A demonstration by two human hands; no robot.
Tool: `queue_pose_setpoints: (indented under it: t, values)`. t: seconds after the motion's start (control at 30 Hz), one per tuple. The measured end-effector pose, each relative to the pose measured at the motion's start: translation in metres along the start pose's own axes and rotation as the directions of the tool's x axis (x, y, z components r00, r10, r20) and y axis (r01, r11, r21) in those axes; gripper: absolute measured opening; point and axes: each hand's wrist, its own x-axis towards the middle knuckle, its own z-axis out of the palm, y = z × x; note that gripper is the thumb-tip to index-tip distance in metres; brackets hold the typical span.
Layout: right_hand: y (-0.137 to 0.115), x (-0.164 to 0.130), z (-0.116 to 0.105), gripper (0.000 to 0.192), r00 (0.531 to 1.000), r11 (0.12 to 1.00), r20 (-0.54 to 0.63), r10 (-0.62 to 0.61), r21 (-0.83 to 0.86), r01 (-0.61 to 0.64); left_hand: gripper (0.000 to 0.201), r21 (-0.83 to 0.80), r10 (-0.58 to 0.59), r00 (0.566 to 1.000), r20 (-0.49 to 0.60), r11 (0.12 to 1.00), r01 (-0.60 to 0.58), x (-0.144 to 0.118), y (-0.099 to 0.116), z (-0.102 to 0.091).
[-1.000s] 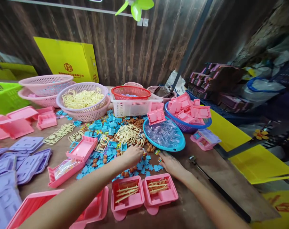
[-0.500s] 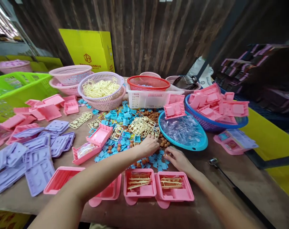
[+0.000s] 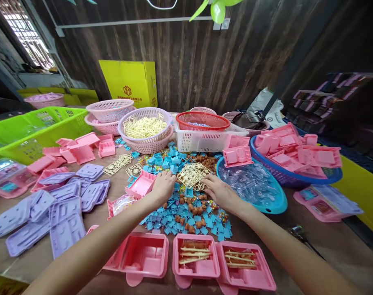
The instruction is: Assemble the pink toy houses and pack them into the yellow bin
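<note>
Resting on the blue pieces point(image 3: 186, 215), left hand point(image 3: 162, 186) curled, grip unclear, right hand point(image 3: 219, 192) beside them, fingers spread, touching cream frames point(image 3: 191, 176).

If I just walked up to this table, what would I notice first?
Probably the heap of little blue pieces in the middle of the table, with the left hand and right hand reaching into it beside cream-coloured frames. Closest to you stand pink trays, two holding pale sticks. Purple lids lie spread on the left, and a bright green basket stands behind them.
</note>
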Motion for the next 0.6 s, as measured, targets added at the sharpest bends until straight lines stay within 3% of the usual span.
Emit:
queue_pose_setpoints:
  t: [0.1,0.2,0.33,0.43,0.6]
  values:
    - [-0.003,0.036,0.011,0.043,0.996,0.972,0.024,-0.084,-0.218,0.087,0.027,0.041,-0.045,0.999,0.004,0.998,0.045,-0.005,-0.006,0.007]
    - [0.002,0.055,0.023,0.043,0.983,0.936,0.067,-0.172,-0.301,0.184,0.025,0.059,-0.041,0.999,0.013,0.997,0.040,-0.011,-0.012,0.016]
    - [0.011,0.060,0.031,0.027,0.964,0.935,-0.013,-0.265,-0.247,0.254,0.024,0.059,-0.040,0.999,0.006,0.997,0.039,-0.013,-0.020,0.024]
    - [0.016,0.059,0.033,0.025,0.948,0.952,-0.137,-0.286,-0.157,0.264,0.023,0.042,-0.066,0.998,0.005,0.997,0.066,-0.008,-0.019,0.026]
    - [0.021,0.070,0.030,0.026,0.910,0.985,-0.384,-0.157,-0.001,0.170,0.020,-0.003,-0.124,0.992,0.004,0.992,0.124,-0.001,-0.010,0.026]
